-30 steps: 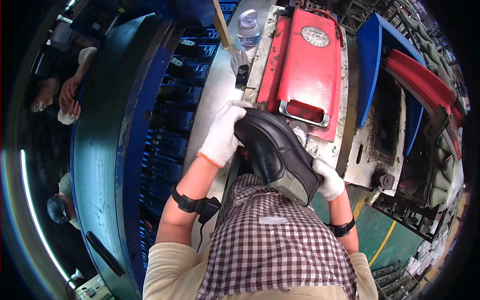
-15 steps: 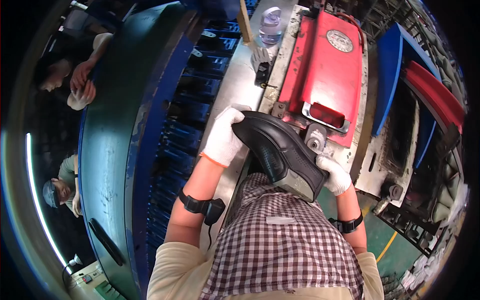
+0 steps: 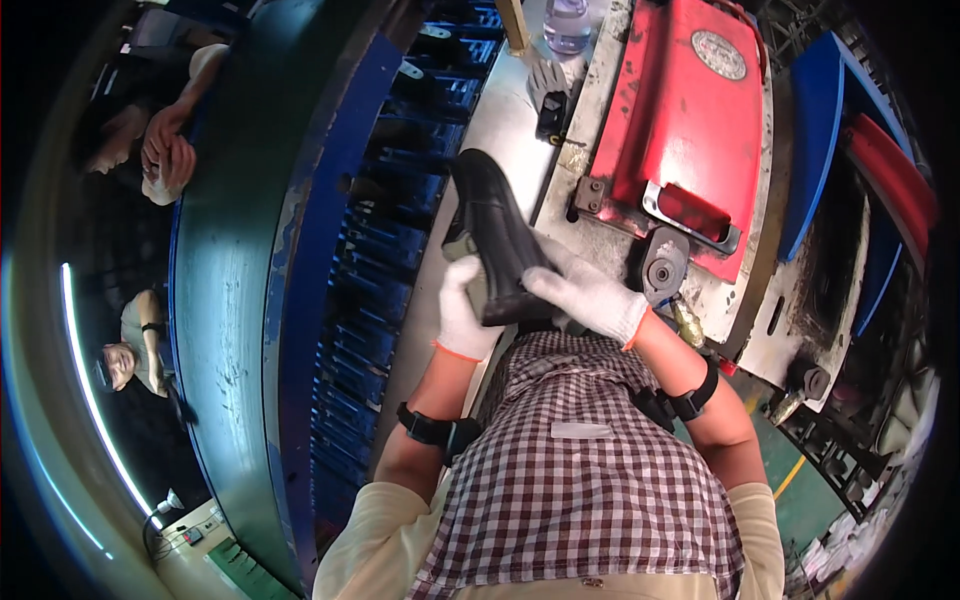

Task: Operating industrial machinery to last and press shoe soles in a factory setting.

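A black shoe [image 3: 500, 225], perforated on its side with a pale sole, is held between both my white-gloved hands in front of my checked apron. Its toe points up and away from me, and the heel end is nearest my body. My left hand [image 3: 465, 315] grips the sole side low on the shoe. From the right, my right hand [image 3: 590, 290] reaches across, its fingers on the upper near the heel opening. The shoe partly hides the fingers of both hands.
To the right stands a red-covered machine [image 3: 690, 140] with a round metal fitting [image 3: 663, 272]. Beyond the shoe, a grey glove [image 3: 548, 80] and a clear bottle [image 3: 567, 25] rest on the metal ledge. Leftward run a blue rack [image 3: 400, 200] and a green belt [image 3: 225, 300], with two people beyond.
The shoe has turned from lying sideways to toe away from me and moved left. My right hand has shifted left across it, and my left hand has moved nearer to me.
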Available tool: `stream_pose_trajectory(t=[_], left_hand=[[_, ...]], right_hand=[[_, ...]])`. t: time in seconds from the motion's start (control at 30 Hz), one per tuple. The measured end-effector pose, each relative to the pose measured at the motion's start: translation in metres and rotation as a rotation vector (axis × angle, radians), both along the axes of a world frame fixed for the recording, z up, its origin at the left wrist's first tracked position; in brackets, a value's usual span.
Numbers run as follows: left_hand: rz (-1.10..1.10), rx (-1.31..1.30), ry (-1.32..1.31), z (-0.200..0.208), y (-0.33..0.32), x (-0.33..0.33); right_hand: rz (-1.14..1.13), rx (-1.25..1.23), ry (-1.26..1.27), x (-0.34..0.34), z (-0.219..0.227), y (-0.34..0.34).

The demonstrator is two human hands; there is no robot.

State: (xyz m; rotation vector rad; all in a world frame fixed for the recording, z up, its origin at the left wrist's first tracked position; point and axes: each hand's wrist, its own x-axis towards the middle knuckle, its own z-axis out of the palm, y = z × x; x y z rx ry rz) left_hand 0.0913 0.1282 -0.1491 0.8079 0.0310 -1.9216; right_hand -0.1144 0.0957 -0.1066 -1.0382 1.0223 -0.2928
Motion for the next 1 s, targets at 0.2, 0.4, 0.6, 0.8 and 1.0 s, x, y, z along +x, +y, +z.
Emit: stream_pose_trajectory(t=[0.2,0.4,0.6,0.8,1.0], left_hand=[[0.259,0.153,-0.383,-0.086,-0.010,0.088],[0.336,0.434,-0.797,-0.157,-0.074,0.209],[0.409,0.485,-1.289,-0.212,-0.116,0.261],[0.204,0.386,-1.551,-0.210,-0.099,0.230],[0.687,0.879,-1.840,-0.206,-0.012,0.228]], right_hand=[[-0.295,-1.107,0.528,-0.048,-0.027,0.024],[-0.301,-1.225,0.860,-0.088,-0.057,0.062],[-0.202,-1.176,0.943,-0.082,-0.061,0.056],[-0.237,-1.141,0.967,-0.078,-0.062,0.056],[-0.232,-1.154,0.988,-0.078,-0.060,0.061]])
